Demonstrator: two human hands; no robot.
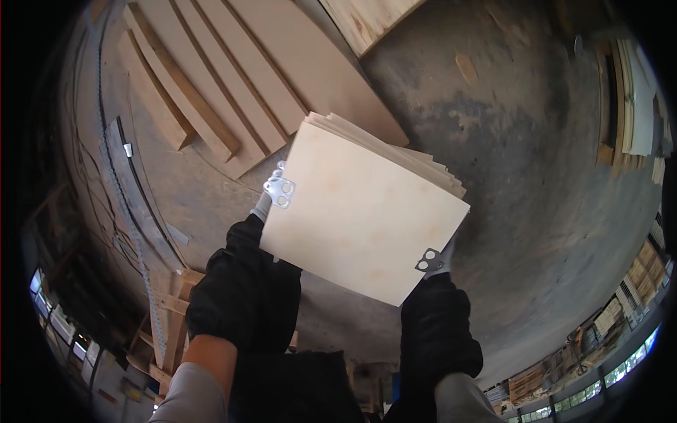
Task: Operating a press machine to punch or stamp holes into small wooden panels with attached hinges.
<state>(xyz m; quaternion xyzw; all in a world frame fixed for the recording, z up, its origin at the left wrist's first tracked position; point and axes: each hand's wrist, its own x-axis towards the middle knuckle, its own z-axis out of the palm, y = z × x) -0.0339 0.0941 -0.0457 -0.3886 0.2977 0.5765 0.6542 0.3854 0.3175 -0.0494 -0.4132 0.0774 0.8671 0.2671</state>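
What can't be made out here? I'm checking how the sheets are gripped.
Head view:
- Palms and most fingers of the left hand and right hand: hidden under the stack of thin sheets.
- Sheet count: edges too fine.
- Floor beneath the stack: covered.
- Frame rim: dark, bent.

**Hands and lower sheets mostly out of sight**

The stack of pale sheets (363, 215) covers most of both gloved hands: only the fingertips of the left hand (276, 189) and of the right hand (436, 261) curl over its edges. Under the top sheet, the lower ones show only as thin fanned edges. The long boards (233, 92) on the floor are cut off by the picture's rim. The shelves at the lower right blur beyond telling.
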